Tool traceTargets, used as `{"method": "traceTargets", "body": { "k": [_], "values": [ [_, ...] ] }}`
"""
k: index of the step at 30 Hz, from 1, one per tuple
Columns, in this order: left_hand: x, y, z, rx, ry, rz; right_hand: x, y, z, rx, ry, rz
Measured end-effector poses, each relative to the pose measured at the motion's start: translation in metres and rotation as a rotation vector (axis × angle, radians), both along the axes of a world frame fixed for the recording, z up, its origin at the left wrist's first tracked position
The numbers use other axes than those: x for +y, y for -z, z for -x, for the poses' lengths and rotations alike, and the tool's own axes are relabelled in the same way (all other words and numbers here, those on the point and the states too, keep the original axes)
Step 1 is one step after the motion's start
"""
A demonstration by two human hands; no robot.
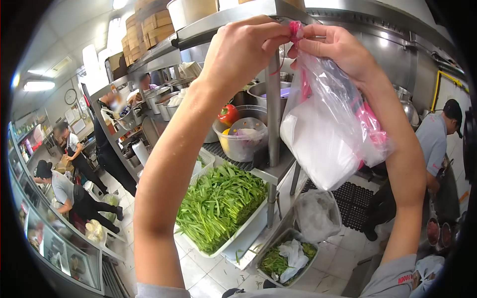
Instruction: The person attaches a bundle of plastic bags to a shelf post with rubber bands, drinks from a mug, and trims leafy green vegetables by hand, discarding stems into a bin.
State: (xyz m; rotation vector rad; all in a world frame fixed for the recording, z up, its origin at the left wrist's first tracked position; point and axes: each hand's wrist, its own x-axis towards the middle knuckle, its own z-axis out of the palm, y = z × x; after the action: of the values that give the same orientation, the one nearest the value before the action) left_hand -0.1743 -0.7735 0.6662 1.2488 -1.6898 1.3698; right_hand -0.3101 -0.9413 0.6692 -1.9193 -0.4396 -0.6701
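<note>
Raised high in front of me, my left hand (243,47) pinches the bunched neck of a clear plastic bag (318,134) from the left. From the right, the fingers of my right hand (340,49) are closed on the same neck. Bright pink plastic (296,31) is gathered there between my fingertips. The bag hangs down beside a metal shelf post and holds something white and flat-sided, perhaps a stack of paper or napkins. More crumpled pink plastic (372,131) shows at the bag's right side, by my right forearm.
Below are a tray of cut leafy greens (223,203), a clear tub (241,134) with peppers, and a bin of scraps (288,258). A metal shelf (228,30) runs overhead. Co-workers stand at the left and one person (437,134) at the right.
</note>
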Motion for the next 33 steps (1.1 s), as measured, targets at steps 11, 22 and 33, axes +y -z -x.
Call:
{"method": "traceTargets", "body": {
  "k": [11,22,33],
  "values": [
    [-0.014,0.015,-0.002,-0.072,-0.082,0.177,0.018,-0.002,-0.008,-0.279,0.354,0.330],
    [-0.027,0.017,0.000,-0.133,-0.011,0.300,0.039,-0.012,0.036,-0.128,0.590,0.183],
    [-0.006,0.031,-0.006,0.013,0.067,0.253,0.022,0.015,0.023,-0.010,0.334,0.179]
  ]
}}
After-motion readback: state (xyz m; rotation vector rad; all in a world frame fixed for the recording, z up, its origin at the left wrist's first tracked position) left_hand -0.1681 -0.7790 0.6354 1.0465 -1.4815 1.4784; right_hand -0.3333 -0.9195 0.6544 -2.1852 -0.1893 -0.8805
